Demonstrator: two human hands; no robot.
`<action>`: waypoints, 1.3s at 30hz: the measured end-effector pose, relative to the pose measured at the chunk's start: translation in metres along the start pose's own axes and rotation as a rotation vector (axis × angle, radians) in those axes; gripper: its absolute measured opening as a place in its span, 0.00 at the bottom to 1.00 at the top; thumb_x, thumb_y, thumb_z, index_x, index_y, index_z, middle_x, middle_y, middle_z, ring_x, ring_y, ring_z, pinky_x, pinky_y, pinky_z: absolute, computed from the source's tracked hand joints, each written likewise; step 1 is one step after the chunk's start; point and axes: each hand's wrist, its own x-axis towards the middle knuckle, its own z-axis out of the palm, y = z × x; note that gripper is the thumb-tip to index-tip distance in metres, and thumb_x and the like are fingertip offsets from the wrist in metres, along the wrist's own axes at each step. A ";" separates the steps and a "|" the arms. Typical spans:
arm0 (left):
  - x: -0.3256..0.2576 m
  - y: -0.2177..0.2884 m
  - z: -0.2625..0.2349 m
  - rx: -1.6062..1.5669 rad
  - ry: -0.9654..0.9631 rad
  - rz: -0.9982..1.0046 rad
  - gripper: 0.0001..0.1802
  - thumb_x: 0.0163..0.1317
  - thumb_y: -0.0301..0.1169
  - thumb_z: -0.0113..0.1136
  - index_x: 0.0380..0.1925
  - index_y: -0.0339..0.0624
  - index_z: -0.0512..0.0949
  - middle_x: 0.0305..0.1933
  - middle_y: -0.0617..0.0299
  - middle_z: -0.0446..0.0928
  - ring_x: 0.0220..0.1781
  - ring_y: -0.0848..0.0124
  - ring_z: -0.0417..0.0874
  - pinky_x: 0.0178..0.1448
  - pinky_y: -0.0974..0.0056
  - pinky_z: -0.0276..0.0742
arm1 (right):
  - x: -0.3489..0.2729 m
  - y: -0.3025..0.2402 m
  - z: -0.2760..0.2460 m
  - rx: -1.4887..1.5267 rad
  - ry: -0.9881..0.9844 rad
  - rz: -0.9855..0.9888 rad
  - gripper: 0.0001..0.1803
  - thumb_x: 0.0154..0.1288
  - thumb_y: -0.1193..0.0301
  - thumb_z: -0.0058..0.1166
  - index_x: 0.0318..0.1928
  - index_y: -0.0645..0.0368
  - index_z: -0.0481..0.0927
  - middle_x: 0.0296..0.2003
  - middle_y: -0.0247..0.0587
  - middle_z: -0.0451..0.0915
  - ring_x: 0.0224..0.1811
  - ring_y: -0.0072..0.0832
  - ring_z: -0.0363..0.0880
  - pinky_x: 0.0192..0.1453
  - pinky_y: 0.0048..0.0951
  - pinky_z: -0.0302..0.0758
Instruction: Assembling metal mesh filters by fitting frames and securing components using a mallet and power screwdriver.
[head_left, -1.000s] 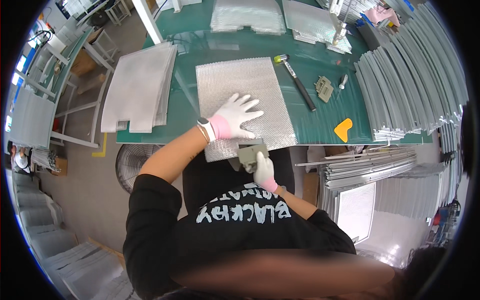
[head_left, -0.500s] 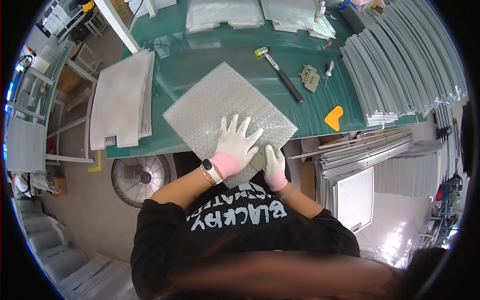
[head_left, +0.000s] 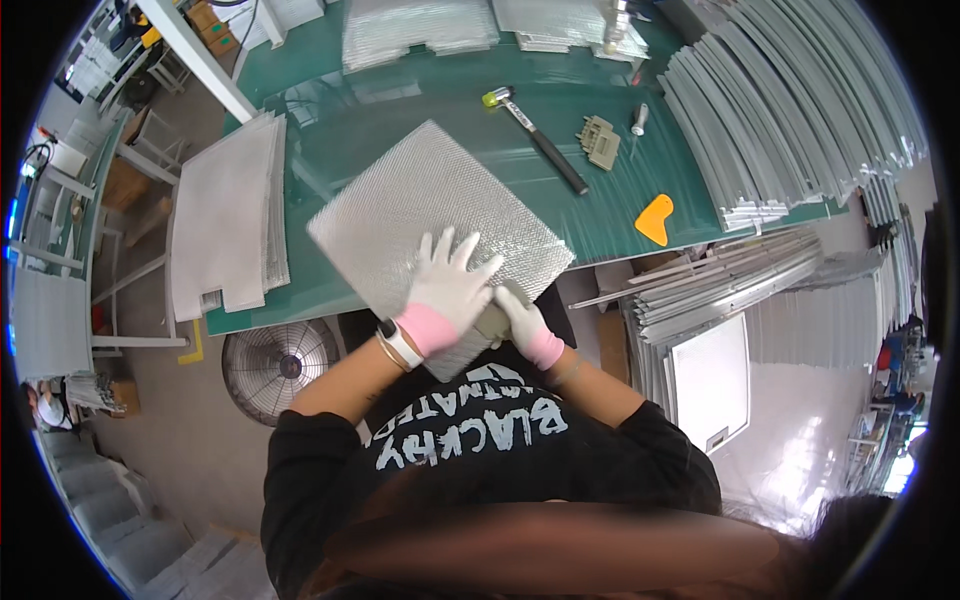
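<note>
A square silvery metal mesh sheet [head_left: 430, 190] lies turned cornerwise on the bench, its near corner hanging past the front edge toward my body. My left hand [head_left: 448, 285], in a white glove with a pink cuff, rests flat on the sheet with its fingers spread. At the sheet's near right edge my right hand [head_left: 527, 325], gloved the same way, grips an olive-grey plastic block [head_left: 492, 322]. The block sits against that edge; how it meets the mesh is hidden by my hands. A similar olive-grey block [head_left: 600, 142] lies farther off on the bench.
On the green bench [head_left: 330, 140] lie a hammer [head_left: 545, 145], a screwdriver [head_left: 640, 118] and an orange scraper [head_left: 655, 220]. Mesh sheets [head_left: 225, 215] are stacked at the left. Grey metal strips [head_left: 790, 110] pile up at the right. A floor fan [head_left: 285, 365] stands below the bench.
The whole view has shifted a little, so bench things appear farther left. Both hands keep nearly the same places on the sheet, my right hand still gripping the block.
</note>
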 end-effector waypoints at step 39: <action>-0.157 -0.043 0.000 -1.200 0.594 -0.472 0.32 0.74 0.55 0.39 0.27 0.36 0.75 0.20 0.62 0.74 0.13 0.81 0.64 0.17 0.74 0.57 | -0.153 -0.169 -0.091 0.672 -0.171 -1.219 0.15 0.69 0.55 0.52 0.39 0.53 0.73 0.31 0.31 0.72 0.34 0.25 0.69 0.39 0.30 0.68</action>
